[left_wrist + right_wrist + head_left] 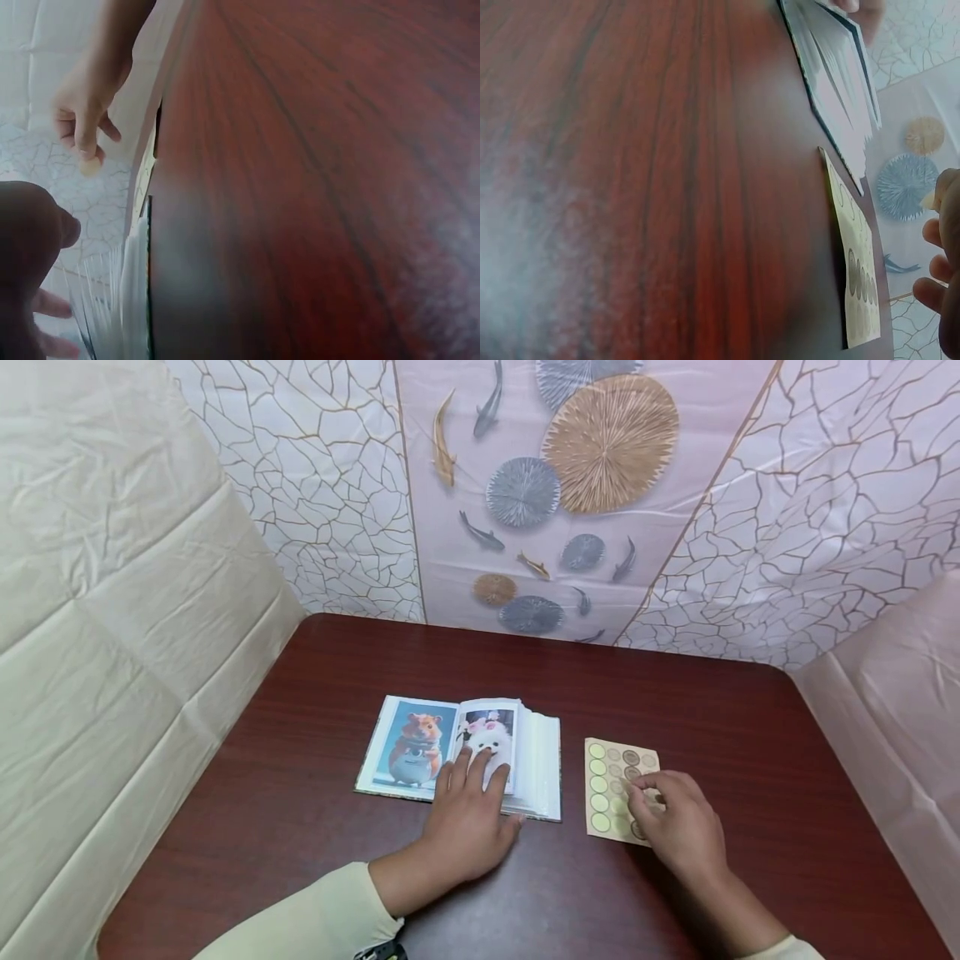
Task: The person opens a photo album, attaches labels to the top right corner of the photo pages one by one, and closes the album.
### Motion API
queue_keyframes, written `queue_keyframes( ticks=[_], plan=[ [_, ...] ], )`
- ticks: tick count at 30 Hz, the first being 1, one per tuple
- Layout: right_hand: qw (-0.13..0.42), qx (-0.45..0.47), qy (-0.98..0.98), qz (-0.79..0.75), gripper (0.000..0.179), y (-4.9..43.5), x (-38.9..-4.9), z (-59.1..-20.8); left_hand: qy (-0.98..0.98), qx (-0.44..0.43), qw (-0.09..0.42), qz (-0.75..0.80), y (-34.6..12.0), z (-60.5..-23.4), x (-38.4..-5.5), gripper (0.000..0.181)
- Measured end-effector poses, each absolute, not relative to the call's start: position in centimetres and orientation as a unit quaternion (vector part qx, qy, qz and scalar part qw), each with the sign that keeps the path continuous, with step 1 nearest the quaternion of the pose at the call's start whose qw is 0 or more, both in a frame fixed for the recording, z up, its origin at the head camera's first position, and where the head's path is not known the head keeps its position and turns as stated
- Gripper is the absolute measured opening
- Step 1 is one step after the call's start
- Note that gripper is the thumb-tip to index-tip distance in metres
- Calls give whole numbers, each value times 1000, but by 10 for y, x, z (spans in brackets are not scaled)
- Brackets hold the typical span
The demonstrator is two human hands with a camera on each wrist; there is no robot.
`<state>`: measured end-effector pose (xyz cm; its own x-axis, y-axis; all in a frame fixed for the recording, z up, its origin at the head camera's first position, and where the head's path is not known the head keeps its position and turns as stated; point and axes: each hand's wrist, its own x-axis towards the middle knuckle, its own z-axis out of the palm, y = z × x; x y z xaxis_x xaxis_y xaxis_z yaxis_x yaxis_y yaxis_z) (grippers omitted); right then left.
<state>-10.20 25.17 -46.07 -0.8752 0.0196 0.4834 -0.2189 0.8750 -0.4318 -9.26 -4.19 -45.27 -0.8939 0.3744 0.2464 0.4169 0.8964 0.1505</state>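
Short of the desk's (300, 827) far edge, L hand (468, 827) is resting flat on the open album (457, 735), prob. keeping pgs down; toward the right edge, R hand (684, 827) is pinching a sticker (91, 165) over the sheet (611, 787).

On my distant screen, I get a bright, mostly even head view with fairly crisp detail. A pale sheen lies on the table (517, 902) at six o'clock, and a dark shadow falls below the right hand (684, 827), between four and five. The left wrist view reaches me dimmer and hazy: whitish glare clouds four o'clock, while the left hand (28, 244) looks dark and soft between eight and nine. In the right wrist view I see similar haze, with glare at eight.
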Motion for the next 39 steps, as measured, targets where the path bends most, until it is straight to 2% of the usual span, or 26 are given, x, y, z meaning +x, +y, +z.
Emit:
queue_keyframes(
  ticks=[6, 21, 31, 39],
  plan=[
    [268, 73, -930, 239, 8, 250, -106, -458, -974, -203, 42, -89, -44, -457, -91, 65],
    [285, 115, -924, 226, 9, 236, -115, -449, -974, -211, -50, -68, -52, -464, -90, 72],
    [306, 169, -913, 212, 10, 219, -128, -441, -970, -217, -83, -68, -57, -462, -91, 75],
    [355, 238, -882, 198, 9, 206, -147, -439, -969, -219, -92, -65, -57, -463, -91, 76]
  ],
)
